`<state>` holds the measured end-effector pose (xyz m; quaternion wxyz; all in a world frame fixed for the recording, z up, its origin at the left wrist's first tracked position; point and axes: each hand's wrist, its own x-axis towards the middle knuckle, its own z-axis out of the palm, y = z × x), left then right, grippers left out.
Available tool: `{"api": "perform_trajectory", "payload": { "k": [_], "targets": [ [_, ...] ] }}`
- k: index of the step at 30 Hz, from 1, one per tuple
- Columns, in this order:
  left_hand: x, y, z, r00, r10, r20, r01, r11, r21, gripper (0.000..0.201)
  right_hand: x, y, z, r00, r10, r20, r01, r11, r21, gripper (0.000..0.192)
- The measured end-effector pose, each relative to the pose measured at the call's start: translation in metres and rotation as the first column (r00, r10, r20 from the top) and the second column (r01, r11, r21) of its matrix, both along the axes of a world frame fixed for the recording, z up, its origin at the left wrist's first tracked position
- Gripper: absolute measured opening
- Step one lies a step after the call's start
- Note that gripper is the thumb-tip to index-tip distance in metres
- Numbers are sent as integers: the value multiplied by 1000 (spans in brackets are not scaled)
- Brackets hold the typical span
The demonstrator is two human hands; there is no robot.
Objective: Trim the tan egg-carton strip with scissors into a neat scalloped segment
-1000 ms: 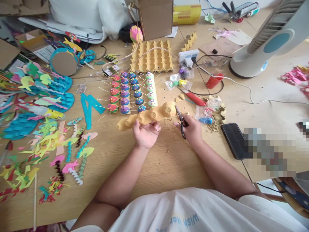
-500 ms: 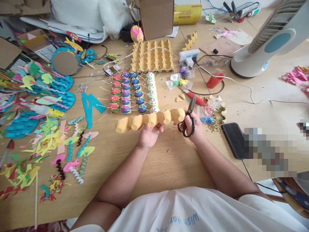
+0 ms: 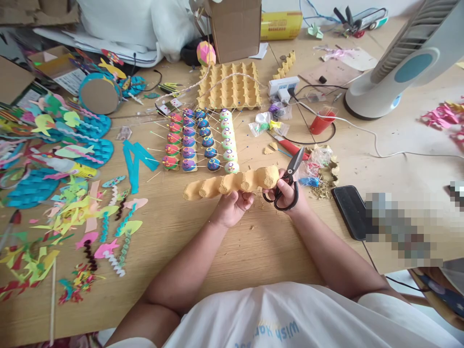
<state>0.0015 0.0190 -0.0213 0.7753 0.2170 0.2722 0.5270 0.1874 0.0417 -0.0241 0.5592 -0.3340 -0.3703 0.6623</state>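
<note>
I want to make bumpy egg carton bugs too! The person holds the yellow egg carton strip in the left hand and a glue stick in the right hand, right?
Not quite. The right hand holds black scissors, not a glue stick; the head view shows their blades pointing up beside the strip's end. The rest is right: the left hand holds the yellow egg carton strip.

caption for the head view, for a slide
Left hand holds a yellow egg-carton strip; right hand grips black scissors at its end.
</note>
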Motion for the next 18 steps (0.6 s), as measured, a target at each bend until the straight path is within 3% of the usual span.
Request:
{"api": "perform_trajectory", "payload": {
  "k": [4,7,12,18],
  "targets": [
    [-2,0,-2,1000,25,13,-23,994,-102,68,2,-3,-8,990,85,115,-94,993,77,53],
    [-5,2,-5,997,80,5,-79,990,-119,60,3,-3,-5,970,34,242,-58,994,92,51],
    [-15,6,-8,984,174,-42,-175,984,-31,55,0,-2,11,876,-113,469,75,992,99,47],
    [-22,10,-8,981,189,-42,-187,982,38,55,-1,-5,10,835,-52,548,-61,981,187,53]
  ]
}}
